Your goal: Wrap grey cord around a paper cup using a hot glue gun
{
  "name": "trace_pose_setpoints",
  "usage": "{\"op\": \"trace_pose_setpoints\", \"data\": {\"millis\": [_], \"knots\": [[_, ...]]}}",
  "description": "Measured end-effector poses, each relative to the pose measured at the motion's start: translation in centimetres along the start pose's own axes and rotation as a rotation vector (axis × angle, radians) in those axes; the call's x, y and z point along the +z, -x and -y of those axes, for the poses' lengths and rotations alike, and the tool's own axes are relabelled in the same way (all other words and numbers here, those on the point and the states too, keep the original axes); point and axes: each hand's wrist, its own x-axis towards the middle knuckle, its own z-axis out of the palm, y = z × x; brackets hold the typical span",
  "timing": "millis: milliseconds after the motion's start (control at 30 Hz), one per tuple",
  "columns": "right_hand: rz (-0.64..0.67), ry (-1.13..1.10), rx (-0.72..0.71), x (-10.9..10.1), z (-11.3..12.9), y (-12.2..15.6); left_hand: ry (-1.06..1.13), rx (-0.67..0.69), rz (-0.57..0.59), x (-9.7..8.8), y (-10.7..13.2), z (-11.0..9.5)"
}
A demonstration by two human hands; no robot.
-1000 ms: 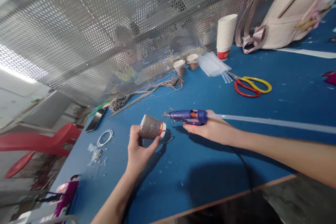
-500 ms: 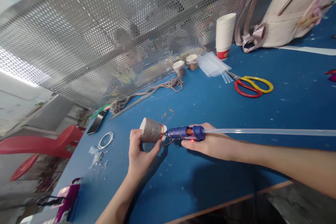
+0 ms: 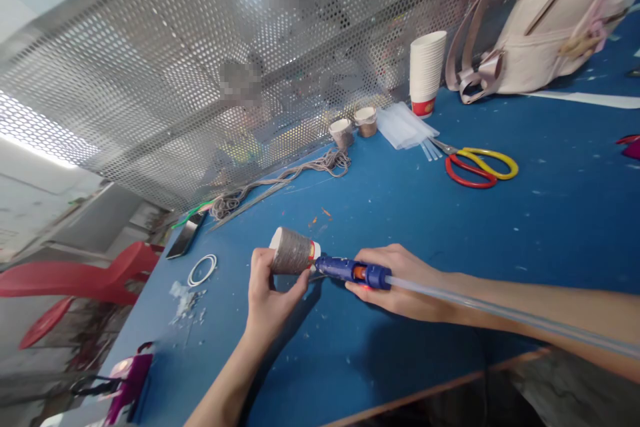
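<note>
My left hand (image 3: 273, 287) grips a paper cup (image 3: 293, 251) lying on its side in the air, most of its wall wound with grey-brown cord. A red and white band shows bare at its right end. In my right hand (image 3: 400, 280) is a blue hot glue gun (image 3: 345, 269), its nozzle touching or almost touching the cup near that band. From the gun's back a long clear glue stick (image 3: 480, 307) runs over my right forearm. A small red light glows beneath the gun. My fingers partly hide the gun's handle.
Behind lie grey cord (image 3: 270, 183), two small cord-wrapped cups (image 3: 366, 121), clear plastic bags (image 3: 403, 127), stacked paper cups (image 3: 427, 73) and scissors (image 3: 483, 167). A perforated metal screen (image 3: 175, 80) borders the table. A phone (image 3: 186, 235) and white ring (image 3: 202, 270) are left, a backpack (image 3: 530, 47) back right.
The glue gun has tilted, its back end dropping, and the glue stick now slants down to the right. The cup has shifted slightly right with my left hand.
</note>
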Motion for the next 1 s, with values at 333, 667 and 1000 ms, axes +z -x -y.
{"op": "trace_pose_setpoints", "data": {"millis": [333,667,1000], "knots": [[-0.033,0.083,-0.066,0.03,-0.08,0.05,0.046,-0.012,0.016,-0.01,-0.17,-0.08],[-0.069,0.056,-0.105,-0.06,-0.32,0.24,0.166,0.033,0.009,-0.05,-0.33,0.36],[-0.03,0.032,-0.055,-0.58,0.26,0.21,0.292,-0.012,0.037,-0.03,-0.23,0.62]]}}
